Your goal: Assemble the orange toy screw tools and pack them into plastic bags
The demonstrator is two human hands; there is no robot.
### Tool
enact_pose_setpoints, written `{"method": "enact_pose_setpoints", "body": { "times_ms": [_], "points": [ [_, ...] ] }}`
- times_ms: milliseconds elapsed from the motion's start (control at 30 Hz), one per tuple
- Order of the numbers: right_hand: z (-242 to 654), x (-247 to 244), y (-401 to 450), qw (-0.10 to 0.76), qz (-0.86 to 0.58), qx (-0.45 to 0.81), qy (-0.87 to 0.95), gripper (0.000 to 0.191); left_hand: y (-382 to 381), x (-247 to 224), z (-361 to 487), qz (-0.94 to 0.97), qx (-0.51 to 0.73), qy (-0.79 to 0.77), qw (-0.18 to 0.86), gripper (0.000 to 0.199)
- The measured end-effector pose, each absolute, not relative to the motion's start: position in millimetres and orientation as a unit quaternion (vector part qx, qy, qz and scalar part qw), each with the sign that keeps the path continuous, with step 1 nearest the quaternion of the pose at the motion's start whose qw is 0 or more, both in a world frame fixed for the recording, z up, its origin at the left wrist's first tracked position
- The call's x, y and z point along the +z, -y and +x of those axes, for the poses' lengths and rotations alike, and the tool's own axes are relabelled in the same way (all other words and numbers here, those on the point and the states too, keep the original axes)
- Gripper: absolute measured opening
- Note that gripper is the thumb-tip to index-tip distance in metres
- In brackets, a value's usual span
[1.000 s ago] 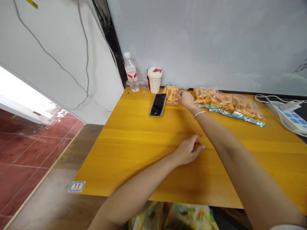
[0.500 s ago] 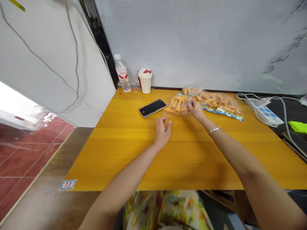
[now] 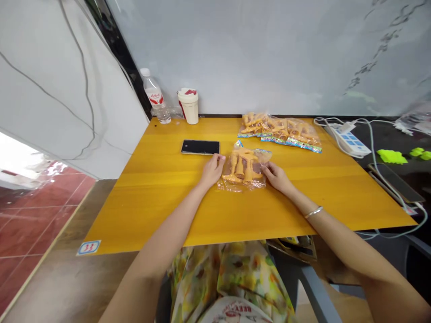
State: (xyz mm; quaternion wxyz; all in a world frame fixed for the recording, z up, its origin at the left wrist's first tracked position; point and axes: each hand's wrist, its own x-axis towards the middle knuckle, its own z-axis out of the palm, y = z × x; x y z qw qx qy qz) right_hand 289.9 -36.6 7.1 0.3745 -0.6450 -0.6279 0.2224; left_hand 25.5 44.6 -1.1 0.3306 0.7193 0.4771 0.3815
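A clear plastic bag of orange pieces (image 3: pixel 245 166) lies near the middle of the yellow table (image 3: pixel 161 197). My right hand (image 3: pixel 276 176) pinches the right edge of this bag between thumb and fingers. At its left side is my left hand (image 3: pixel 213 170), fingers bent and thumb close to them, with nothing visible in it. Just beyond my left hand lies a black phone (image 3: pixel 200 147). More bags of orange pieces (image 3: pixel 286 131) with blue printed strips rest overlapping at the back of the table.
A water bottle (image 3: pixel 156 97) and a white cup (image 3: pixel 189 106) stand at the back left. At the right are a power strip (image 3: pixel 350 141) with white cables, bright green pieces (image 3: pixel 392 156) and a dark flat device (image 3: pixel 399 181). A board rises behind the table.
My right hand has drawn one bag away from the others, toward me. My left hand has come beside it. The view has shifted a little to the right.
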Motion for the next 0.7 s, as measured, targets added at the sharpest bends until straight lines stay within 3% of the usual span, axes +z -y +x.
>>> {"method": "enact_pose_setpoints", "body": {
  "times_ms": [133,433,700],
  "points": [
    [287.8,0.3,26.1,0.421,-0.647,0.239,0.589,0.041,-67.1,-0.1,19.6,0.725,0.367,-0.493,0.31,0.026],
    [261.8,-3.4,-17.8,0.452,-0.609,0.317,0.57,0.035,-97.1,-2.0,21.8,0.627,0.478,-0.553,0.269,0.018],
    [253.3,3.6,-36.2,0.521,-0.55,0.397,0.518,0.044,-58.9,-3.5,8.3,0.611,0.487,-0.491,0.384,0.047]
  ]
}}
